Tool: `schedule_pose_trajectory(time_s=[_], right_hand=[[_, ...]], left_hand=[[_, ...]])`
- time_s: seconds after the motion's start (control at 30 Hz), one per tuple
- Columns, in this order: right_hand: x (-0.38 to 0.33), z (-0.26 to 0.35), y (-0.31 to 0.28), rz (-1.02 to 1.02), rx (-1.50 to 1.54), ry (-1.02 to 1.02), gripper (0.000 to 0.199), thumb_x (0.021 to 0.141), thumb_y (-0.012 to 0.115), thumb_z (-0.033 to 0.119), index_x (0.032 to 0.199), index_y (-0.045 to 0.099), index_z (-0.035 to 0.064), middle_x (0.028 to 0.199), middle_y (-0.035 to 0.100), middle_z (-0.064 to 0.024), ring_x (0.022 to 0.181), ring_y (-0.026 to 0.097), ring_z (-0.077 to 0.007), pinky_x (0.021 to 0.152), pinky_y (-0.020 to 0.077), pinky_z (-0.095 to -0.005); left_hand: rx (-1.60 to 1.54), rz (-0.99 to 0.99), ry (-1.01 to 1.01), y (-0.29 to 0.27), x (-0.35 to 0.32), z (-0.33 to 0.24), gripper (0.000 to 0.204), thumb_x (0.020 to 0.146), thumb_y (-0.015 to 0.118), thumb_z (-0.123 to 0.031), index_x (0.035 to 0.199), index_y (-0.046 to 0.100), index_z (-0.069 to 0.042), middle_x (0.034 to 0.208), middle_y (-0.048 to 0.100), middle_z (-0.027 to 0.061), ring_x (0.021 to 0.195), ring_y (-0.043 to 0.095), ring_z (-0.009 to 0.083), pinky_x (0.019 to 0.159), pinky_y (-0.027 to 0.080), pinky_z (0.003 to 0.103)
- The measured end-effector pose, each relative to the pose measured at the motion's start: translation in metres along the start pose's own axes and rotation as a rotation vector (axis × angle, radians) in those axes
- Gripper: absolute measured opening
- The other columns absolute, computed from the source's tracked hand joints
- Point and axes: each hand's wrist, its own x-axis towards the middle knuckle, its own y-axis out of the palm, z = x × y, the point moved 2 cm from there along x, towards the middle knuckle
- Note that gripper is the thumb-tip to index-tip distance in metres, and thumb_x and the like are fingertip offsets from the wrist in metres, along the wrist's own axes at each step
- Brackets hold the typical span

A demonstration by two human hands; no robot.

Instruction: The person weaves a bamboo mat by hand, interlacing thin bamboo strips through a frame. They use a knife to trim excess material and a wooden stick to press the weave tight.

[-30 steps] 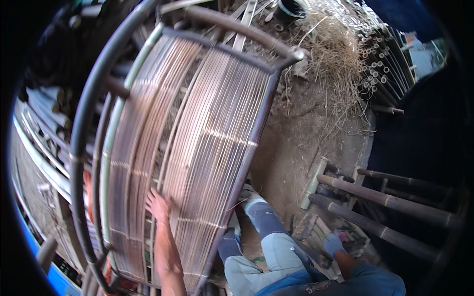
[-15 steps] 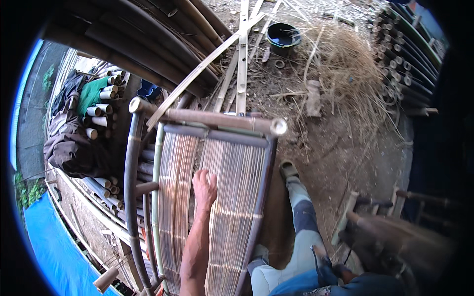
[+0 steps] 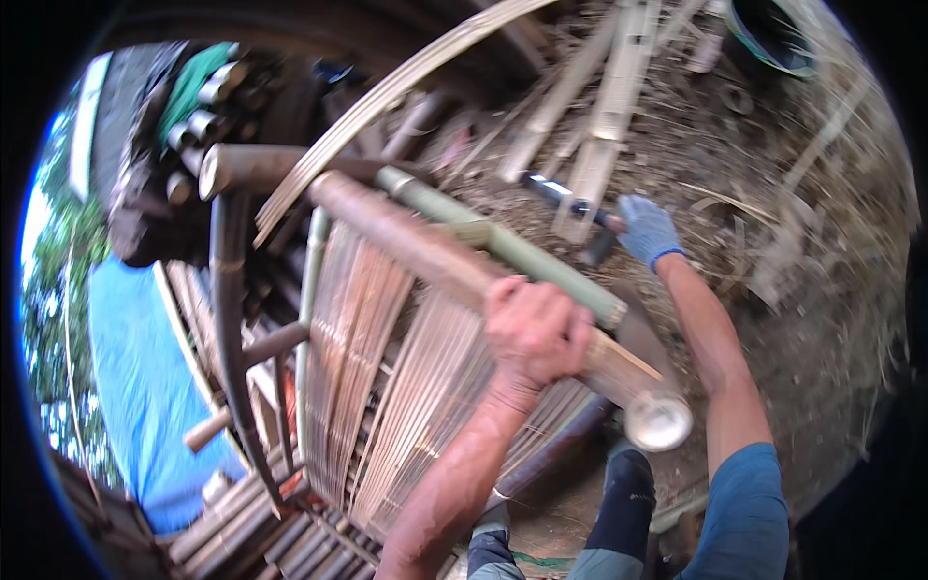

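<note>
Bright blue tarp (image 3: 145, 377): between eight and nine o'clock
Leafy green foliage (image 3: 60, 309): nine o'clock, beside the tarp
Crumpled green cloth (image 3: 187, 97): ten o'clock, beside cut brown bamboo poles (image 3: 203, 126)
Round dark bucket (image 3: 773, 39): toward two o'clock
Loose tan straw (image 3: 858, 130): two o'clock, near the bucket

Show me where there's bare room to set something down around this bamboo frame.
The left slat panel looks bare, bordered by the green side pole and right slat panel. Brown earth is mostly open between the right forearm and straw. Crowded: beyond the brown rail, with bamboo strips, shavings and the right hand.
</note>
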Motion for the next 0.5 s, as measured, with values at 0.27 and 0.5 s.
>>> schedule_pose_trajectory(time_s=[0.27, 0.5], right_hand=[[0.001, 0.029, 0.058, 0.048, -0.147, -0.106, 0.024, 0.093, 0.050, 0.009, 0.117, 0.054, 0.0055, 0.096, 0.067, -0.0190, 0.086, 0.068, -0.0392, 0.075, 0.0532, -0.0527], [-0.108, -0.030, -0.070, 0.340, -0.035, 0.014, 0.037, 0.096, 0.060, 0.036, 0.107, 0.056, 0.0009, 0.098, 0.067, -0.0267, 0.094, 0.065, -0.0488, 0.073, 0.0509, -0.0527]], left_hand=[[-0.122, -0.136, -0.084, -0.001, -0.006, 0.005, 0.014, 0.072, 0.070, -0.020, 0.067, 0.059, -0.013, 0.072, 0.058, 0.0019, 0.071, 0.059, 0.0185, 0.093, 0.044, 0.038], [-0.353, -0.283, -0.204, -0.007, -0.016, 0.009, 0.011, 0.079, 0.066, -0.019, 0.077, 0.062, -0.009, 0.084, 0.058, 0.0060, 0.086, 0.059, 0.0235, 0.091, 0.045, 0.041]])
